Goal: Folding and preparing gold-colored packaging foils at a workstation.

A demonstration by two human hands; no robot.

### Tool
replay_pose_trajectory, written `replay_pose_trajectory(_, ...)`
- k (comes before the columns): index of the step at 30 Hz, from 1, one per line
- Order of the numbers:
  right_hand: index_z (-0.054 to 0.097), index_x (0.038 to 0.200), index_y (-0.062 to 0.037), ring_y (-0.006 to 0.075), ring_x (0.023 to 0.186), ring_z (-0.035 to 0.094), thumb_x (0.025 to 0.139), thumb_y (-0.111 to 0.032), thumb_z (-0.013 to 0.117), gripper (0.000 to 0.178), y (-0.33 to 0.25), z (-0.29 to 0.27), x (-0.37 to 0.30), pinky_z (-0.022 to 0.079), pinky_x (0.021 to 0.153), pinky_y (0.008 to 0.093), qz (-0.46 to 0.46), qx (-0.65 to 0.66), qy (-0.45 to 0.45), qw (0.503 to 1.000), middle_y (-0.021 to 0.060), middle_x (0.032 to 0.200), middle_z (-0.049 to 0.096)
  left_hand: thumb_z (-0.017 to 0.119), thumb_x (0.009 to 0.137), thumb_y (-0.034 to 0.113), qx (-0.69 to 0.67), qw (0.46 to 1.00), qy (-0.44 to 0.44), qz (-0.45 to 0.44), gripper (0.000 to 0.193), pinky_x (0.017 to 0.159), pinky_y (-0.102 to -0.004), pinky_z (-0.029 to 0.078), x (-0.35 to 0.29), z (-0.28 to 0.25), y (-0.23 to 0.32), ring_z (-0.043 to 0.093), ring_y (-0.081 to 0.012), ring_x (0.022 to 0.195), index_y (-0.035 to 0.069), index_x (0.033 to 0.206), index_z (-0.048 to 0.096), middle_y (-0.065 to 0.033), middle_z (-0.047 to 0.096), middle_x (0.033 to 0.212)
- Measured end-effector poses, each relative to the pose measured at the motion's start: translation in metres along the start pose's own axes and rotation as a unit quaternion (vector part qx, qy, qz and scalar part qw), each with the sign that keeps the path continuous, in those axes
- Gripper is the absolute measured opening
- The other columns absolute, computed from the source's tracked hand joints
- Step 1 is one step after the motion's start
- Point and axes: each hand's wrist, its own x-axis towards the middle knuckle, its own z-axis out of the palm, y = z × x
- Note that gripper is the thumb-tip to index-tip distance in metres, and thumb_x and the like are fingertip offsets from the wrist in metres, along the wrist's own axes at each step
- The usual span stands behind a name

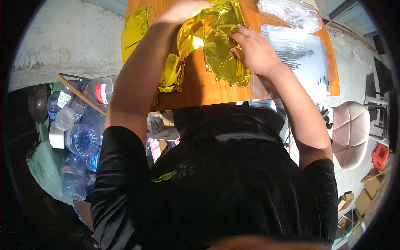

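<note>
A flat gold foil balloon [223, 50] with small round tabs along its near edge lies on the wooden table, creased and shiny. My right hand [255, 49] rests on its right side, fingers bent and apart with the tips on the foil. At the far edge of the view, my left hand [187, 10] reaches over the foil; its fingers are mostly cut off or hidden. Another crumpled piece of gold foil [170, 75] lies beside my left forearm, near the table's front edge. More gold foil [136, 31] hangs over the table's left side.
Clear plastic sleeves [298, 56] are stacked on the table's right [332, 71], with a crumpled clear bag [289, 14] behind them. Plastic bottles [83, 139] and a wooden stick [81, 93] crowd the left floor. A pale padded chair [351, 133] and cardboard boxes [364, 200] stand right.
</note>
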Motion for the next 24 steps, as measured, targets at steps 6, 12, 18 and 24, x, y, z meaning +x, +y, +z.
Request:
replay_pose_trajectory(6,0.067,0.139,-0.0054,0.0386,0.141,0.057,0.099,-0.023,0.075,0.044,-0.007,-0.003,0.007,0.045,0.121,0.0466,-0.010,0.009,-0.016,1.000,0.0229,0.146,0.065,0.075,0.096,0.028,-0.219,0.972,-0.078,0.046,0.040,0.073,-0.0434,0.061,0.006,0.002,-0.083,0.077,-0.0260,0.083,-0.003,0.121,0.074,-0.0152,0.078,0.099)
replay_pose_trajectory(12,0.068,0.135,-0.0054,0.0381,0.140,0.058,0.098,-0.022,0.077,0.042,-0.005,-0.002,0.003,0.046,0.120,0.0460,-0.005,0.014,0.008,1.000,0.0210,0.144,0.066,0.072,0.101,0.024,-0.301,0.950,-0.068,0.053,0.034,0.067,-0.0384,0.064,-0.037,0.008,-0.069,0.077,-0.0220,0.079,-0.002,0.122,0.070,-0.0127,0.078,0.102)
replay_pose_trajectory(18,0.067,0.132,-0.0042,0.0403,0.134,0.060,0.097,-0.020,0.076,0.040,-0.003,0.000,0.004,0.047,0.118,0.0469,-0.020,0.024,0.014,0.999,0.0216,0.145,0.065,0.062,0.108,0.032,-0.620,0.764,-0.143,0.106,0.044,0.081,-0.0405,0.064,-0.044,0.019,-0.079,0.076,-0.0228,0.087,-0.007,0.127,0.069,-0.0150,0.076,0.108)
replay_pose_trajectory(24,0.066,0.131,0.0010,0.0415,0.138,0.058,0.092,-0.012,0.074,0.042,-0.009,-0.008,0.005,0.044,0.122,0.0459,0.002,0.020,-0.026,0.999,0.0257,0.150,0.061,0.071,0.099,0.011,0.081,0.876,0.288,0.377,0.036,0.107,-0.0439,0.056,-0.033,0.072,-0.095,0.071,-0.0370,0.119,-0.002,0.133,0.072,-0.0238,0.071,0.134)
